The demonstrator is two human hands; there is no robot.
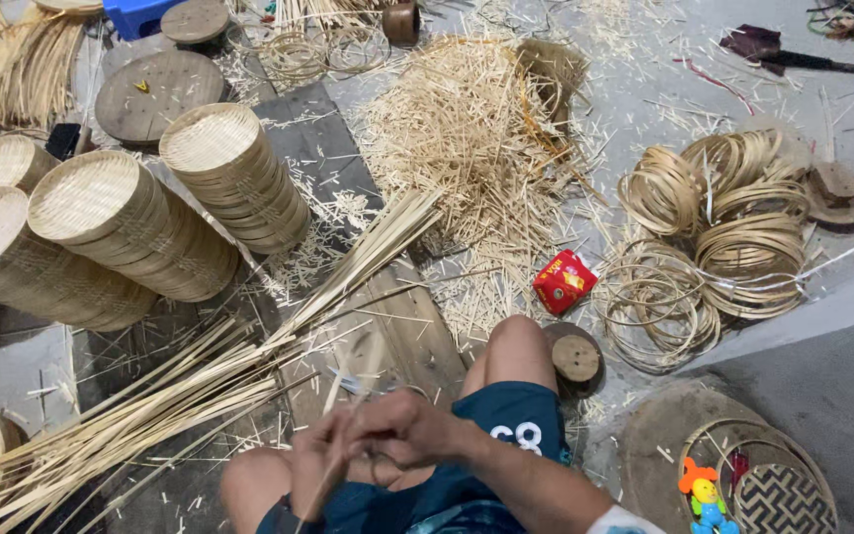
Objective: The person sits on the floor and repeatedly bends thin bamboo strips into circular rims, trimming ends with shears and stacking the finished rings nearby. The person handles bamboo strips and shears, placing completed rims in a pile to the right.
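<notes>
Above your knees, your left hand [320,465] and right hand [402,432] close tightly on a thin bamboo strip [333,396], stacked woven trays [130,222] finished, bundled bamboo splints [190,381] unused.

Matt pale bamboo strips [180,386], woven baskets [234,173]; glossy red packet [563,281].

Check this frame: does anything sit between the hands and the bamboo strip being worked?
Nothing visible does. The left hand and right hand already touch the thin bamboo strip, held above the lap.
</notes>
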